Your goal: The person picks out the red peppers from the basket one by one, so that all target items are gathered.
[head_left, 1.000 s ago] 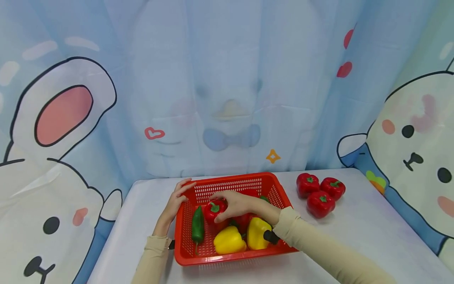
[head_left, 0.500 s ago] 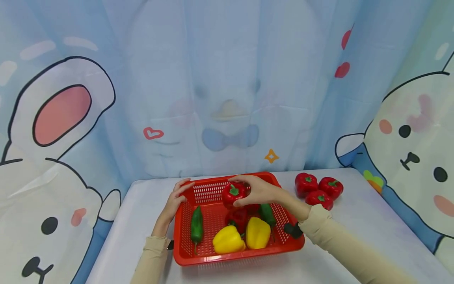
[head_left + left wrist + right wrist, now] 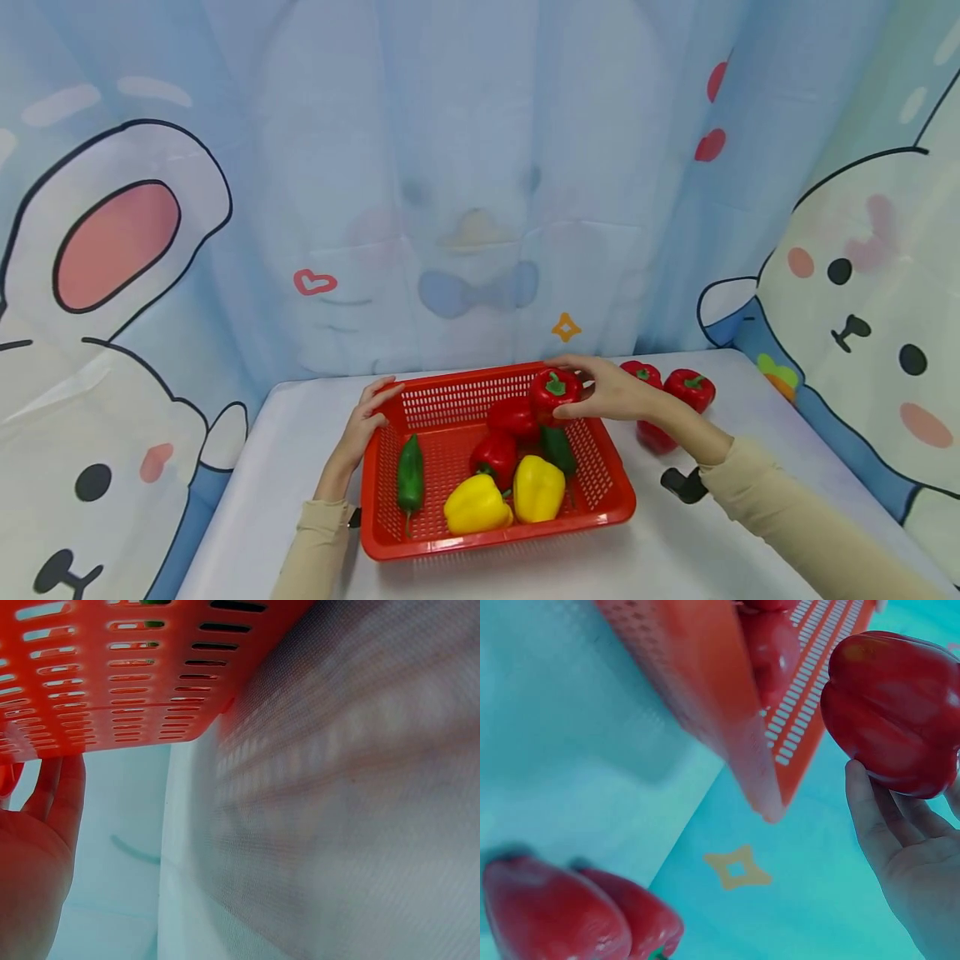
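My right hand grips a red bell pepper by its side, raised at the back right corner of a red plastic basket. In the right wrist view the pepper is up beside the basket wall, fingertips against its skin. My left hand holds the basket's rim at the back left. Inside the basket lie a long green pepper, two yellow bell peppers, red bell peppers and a dark green pepper, partly under the held one in the head view.
Red bell peppers stand on the white table right of the basket, partly hidden behind my right hand and forearm. A blue curtain with cartoon animals hangs behind the table's back edge.
My right hand has lifted the red bell pepper from the basket's left part and carried it right to the back right corner. The left hand stays on the rim.
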`<state>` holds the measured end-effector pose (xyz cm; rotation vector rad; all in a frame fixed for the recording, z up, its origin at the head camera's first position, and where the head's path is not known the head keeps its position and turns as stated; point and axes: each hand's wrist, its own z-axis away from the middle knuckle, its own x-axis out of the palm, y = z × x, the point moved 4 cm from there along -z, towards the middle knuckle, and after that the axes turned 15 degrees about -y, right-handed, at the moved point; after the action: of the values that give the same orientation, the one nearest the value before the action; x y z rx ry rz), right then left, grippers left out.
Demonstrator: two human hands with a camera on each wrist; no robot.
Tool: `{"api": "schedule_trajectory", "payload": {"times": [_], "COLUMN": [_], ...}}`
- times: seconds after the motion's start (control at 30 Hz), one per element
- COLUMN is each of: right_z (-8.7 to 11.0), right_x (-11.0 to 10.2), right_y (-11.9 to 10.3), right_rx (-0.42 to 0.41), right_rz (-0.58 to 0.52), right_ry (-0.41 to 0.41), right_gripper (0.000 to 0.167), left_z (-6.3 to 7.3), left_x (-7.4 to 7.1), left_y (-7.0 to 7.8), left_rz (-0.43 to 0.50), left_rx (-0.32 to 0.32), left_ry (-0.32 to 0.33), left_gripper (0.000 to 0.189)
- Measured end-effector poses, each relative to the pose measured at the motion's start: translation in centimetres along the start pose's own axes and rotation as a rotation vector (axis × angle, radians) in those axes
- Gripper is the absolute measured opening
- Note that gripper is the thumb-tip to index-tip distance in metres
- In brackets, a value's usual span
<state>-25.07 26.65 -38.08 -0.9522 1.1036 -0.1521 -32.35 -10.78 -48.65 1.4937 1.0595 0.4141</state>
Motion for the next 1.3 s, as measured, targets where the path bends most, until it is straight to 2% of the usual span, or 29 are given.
{"api": "schedule_trajectory", "payload": {"times": [0.2, 0.3, 0.47, 0.9, 1.3], "right_z": [1.4, 2.0, 3.0, 4.4, 5.9], "right_x": [-0.7, -1.0, -1.3, -1.6, -2.2], "right_y": [1.0, 1.5, 2.2, 2.9, 3.2], "right_rx": [0.020, 0.018, 0.049, 0.034, 0.045], "right_rz": [0.001, 0.000, -0.019, 0.004, 0.023], "right_ry": [0.028, 0.040, 0.060, 0.103, 0.144], "right_gripper": [0.074, 0.074, 0.076, 0.075, 0.076], "left_z": [0.5, 0.5, 0.6, 0.6, 0.5], "left_x": [0.3, 0.4, 0.4, 0.2, 0.3], "left_y": [2.7, 3.0, 2.8, 2.6, 2.6], "left_rz": [-0.005, -0.009, -0.019, 0.000, 0.006], "left_rx": [0.000, 0.021, 0.027, 0.002, 0.018], "left_ry": [-0.023, -0.025, -0.029, -0.025, -0.017], "left_gripper": [0.054, 0.054, 0.053, 0.053, 0.053]}}
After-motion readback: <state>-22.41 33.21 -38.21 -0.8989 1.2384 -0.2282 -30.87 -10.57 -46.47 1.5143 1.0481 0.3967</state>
